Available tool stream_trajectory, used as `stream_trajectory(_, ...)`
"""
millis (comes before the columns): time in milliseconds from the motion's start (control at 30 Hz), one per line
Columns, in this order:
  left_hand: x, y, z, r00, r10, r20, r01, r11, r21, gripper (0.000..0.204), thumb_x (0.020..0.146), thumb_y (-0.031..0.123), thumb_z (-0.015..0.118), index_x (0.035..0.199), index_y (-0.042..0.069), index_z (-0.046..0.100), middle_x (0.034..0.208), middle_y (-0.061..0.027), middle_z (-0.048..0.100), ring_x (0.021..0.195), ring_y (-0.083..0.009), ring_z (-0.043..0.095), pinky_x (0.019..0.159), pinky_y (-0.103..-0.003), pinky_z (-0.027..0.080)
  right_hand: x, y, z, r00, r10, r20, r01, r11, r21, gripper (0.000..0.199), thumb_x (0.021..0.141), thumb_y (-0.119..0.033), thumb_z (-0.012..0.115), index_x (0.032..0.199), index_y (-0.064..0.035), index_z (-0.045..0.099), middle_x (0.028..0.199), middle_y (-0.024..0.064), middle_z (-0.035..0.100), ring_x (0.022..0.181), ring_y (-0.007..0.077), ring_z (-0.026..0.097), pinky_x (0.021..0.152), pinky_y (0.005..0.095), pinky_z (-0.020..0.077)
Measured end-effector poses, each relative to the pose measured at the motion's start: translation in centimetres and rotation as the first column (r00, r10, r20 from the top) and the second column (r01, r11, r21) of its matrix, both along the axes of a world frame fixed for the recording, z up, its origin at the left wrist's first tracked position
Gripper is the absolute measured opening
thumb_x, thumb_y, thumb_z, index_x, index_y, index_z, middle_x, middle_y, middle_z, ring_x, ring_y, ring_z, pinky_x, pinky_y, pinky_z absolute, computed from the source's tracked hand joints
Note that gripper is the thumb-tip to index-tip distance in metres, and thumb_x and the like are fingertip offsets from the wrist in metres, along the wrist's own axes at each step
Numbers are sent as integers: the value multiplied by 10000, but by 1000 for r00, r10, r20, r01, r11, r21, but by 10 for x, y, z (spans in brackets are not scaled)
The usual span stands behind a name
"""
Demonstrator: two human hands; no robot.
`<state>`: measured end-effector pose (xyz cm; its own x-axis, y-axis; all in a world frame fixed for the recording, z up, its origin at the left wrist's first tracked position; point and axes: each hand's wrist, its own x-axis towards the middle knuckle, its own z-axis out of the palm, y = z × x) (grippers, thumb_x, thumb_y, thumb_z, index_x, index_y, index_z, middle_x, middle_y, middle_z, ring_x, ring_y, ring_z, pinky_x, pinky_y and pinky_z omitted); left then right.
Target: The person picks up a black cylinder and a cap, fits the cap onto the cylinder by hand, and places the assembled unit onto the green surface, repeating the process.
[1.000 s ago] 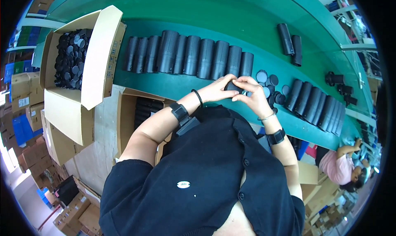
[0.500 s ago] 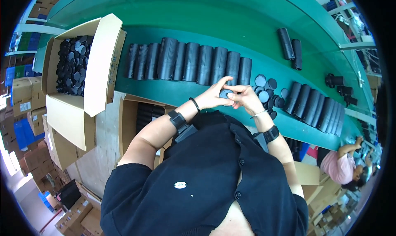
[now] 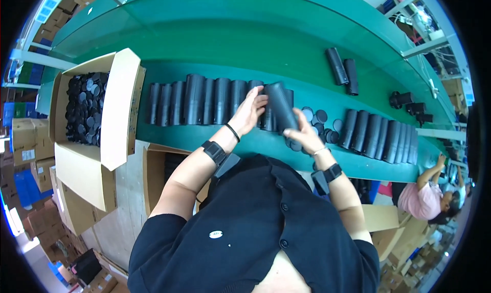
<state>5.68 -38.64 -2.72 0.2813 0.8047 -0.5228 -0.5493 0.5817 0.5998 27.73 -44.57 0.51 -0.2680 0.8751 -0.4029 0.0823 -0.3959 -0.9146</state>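
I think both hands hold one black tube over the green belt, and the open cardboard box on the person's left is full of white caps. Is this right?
Not quite: the caps are black, not white. The head view shows the open cardboard box on the person's left full of black caps. The rest stands: the left hand and right hand hold one black tube over the green belt.

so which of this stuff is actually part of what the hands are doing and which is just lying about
In use:
black tube, held by left hand and right hand
row of black tubes
round black caps

Lying about:
box of black discs
two separate tubes
far row of tubes
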Motion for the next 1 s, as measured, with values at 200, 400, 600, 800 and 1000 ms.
stream_trajectory(200, 44, 41, -32, 299, 61, -952, 816, 501, 288, 430, 864, 332, 637, 1224, 102, 592, 1238, -173, 518, 1212, -350, 413, 1032, -444, 337, 91, 79, -46, 929, -353, 109, 355, 935, 0, 818, 834, -258, 691, 1473, -60, 220, 1227, 116, 543, 996, 168, 573, 744, 314, 496)
stream_trajectory(400, 98, 73, -51, 20, 371, -928, 845, 489, 214, 462, 782, 390, 716, 1091, 48, 674, 1271, -180, 480, 1224, -341, 390, 987, -471, 336, 98, 139, -78, 813, -351, 464, 176, 908, 379, 812, 769, -173, 719, 1425, -86, 247, 1155, 216, 572, 1036, 298, 604, 904, 353, 469)
stream_trajectory(600, 89, 67, -25, 182, 198, -963, 884, 395, 249, 373, 695, 310, 807, 935, 45, 700, 1298, -167, 445, 1231, -358, 373, 982, -464, 350, 69, 186, -92, 740, -348, 576, 174, 925, 337, 763, 753, -160, 765, 1333, -65, 278, 1212, 309, 552, 1106, 447, 572, 922, 458, 471)
stream_trajectory(800, 49, 37, 4, 532, -163, -831, 826, 313, 468, 267, 704, 113, 827, 803, 1, 606, 1340, -179, 372, 1209, -348, 450, 995, -441, 427, 72, 190, -113, 521, -515, 680, -32, 785, 619, 614, 743, -170, 794, 1244, -78, 452, 1108, 226, 589, 1023, 408, 573, 902, 454, 463)
stream_trajectory(1000, 30, 2, 21, 654, -179, -735, 717, 455, 528, 709, 634, 52, 858, 1252, 83, 511, 1383, -125, 284, 1219, -299, 458, 1035, -410, 440, 105, 104, -111, 610, 1, 793, -236, 955, 180, 62, 768, -99, 695, 803, -73, 652, 827, 143, 662, 844, 346, 646, 743, 453, 515)
